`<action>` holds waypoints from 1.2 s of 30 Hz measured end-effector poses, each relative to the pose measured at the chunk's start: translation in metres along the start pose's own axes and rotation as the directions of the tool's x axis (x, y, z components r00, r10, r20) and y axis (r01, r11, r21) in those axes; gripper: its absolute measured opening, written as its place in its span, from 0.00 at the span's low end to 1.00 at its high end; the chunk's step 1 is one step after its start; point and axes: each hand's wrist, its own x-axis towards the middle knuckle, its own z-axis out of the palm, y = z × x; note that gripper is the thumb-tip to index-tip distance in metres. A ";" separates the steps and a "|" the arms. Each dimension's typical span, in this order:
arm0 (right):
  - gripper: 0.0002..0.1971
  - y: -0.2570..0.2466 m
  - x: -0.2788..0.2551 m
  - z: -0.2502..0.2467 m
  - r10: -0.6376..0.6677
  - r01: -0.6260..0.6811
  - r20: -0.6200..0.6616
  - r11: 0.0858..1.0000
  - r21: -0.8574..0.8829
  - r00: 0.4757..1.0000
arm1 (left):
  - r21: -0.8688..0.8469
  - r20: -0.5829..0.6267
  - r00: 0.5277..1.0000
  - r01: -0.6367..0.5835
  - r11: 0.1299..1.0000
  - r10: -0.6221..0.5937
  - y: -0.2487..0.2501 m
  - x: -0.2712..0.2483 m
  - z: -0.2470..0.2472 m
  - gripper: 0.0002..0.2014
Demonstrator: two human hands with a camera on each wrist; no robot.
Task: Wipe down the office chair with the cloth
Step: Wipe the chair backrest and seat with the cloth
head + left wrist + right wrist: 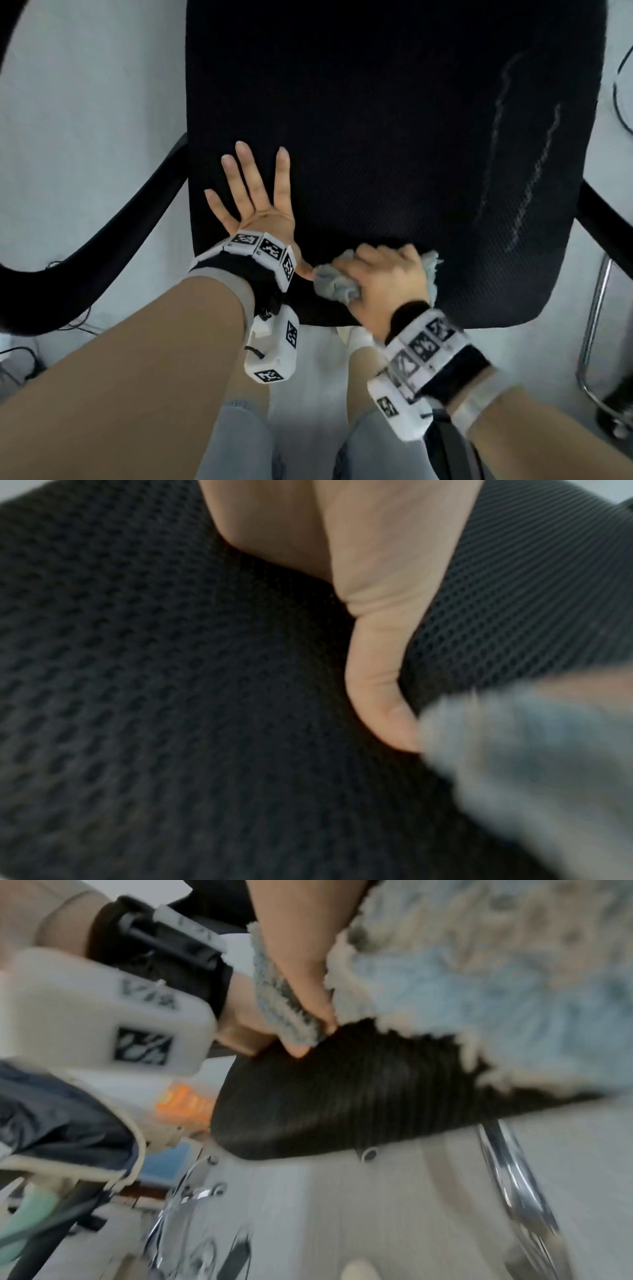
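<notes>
The left hand (255, 202) lies flat, fingers spread, on the black mesh chair seat (394, 137). Just beside its thumb, the right hand (387, 279) clutches a bunched grey cloth (334, 282) at the seat's near edge.

Matt black mesh seat (394, 154), fluffy cloth (337, 286) (greyish-blue), glossy chrome frame (594, 329)

A: Black mesh chair seat (394, 144): bare ahead and to the right.
B: Left side blocked, flat left hand (255, 202) spread there. Curved black armrests (113, 219) flank both edges; chrome tube frame (596, 329) beyond the right one.
</notes>
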 end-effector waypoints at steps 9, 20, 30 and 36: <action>0.18 0.015 0.080 -0.064 0.342 -0.271 -0.170 0.900 0.340 0.924 | 0.014 -0.014 1.000 -0.027 1.000 0.027 -0.002 -0.004 -0.009 0.80; 0.20 0.100 -0.035 -0.100 0.589 -0.424 -0.252 0.762 0.490 0.767 | -0.159 0.117 0.993 0.000 0.987 0.019 0.057 -0.028 -0.031 0.76; 0.21 0.124 -0.003 -0.051 0.466 -0.401 -0.270 0.878 0.262 0.843 | -0.422 -0.503 0.837 -0.019 0.906 -0.216 0.144 0.013 0.020 0.60; 0.23 0.110 -0.065 -0.024 0.310 -0.290 -0.183 0.949 0.127 0.933 | -0.186 -0.289 0.947 0.089 0.979 -0.141 0.137 -0.002 0.027 0.63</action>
